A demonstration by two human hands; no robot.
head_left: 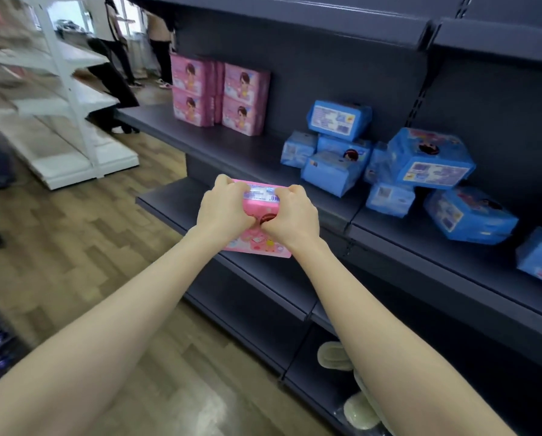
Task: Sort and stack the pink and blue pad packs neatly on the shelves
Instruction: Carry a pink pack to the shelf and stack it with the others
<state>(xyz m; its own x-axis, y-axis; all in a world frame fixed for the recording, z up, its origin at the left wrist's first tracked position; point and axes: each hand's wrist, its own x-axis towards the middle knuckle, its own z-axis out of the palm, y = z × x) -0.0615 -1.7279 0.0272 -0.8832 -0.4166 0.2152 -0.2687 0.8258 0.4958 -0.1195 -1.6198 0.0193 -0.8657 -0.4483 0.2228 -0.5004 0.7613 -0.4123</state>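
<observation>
As L+R hands grip it, pink pack's boxy

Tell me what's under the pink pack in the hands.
Only dark shelf shows around the pink pack, which the left hand and right hand grip. The spot directly beneath is covered by pack and hands, so anything there cannot be seen.
</observation>
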